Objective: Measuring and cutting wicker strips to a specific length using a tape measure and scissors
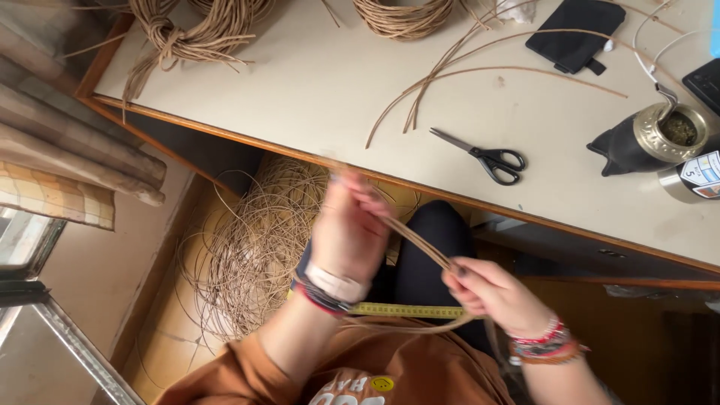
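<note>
A loose tangle of cane point(251, 259) lies on the floor below the table point(315, 82). The left hand point(346, 229), blurred, is closed on thin cane strands point(420, 247). These run down to the right hand point(491, 294), pinched shut on them. A yellow tape measure point(405, 310) crosses the lap. Scissors point(487, 157) rest on the table.

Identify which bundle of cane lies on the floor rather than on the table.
The big loose tangle under the table edge, beside the left hand. The two tight coils sit on the table.
</note>
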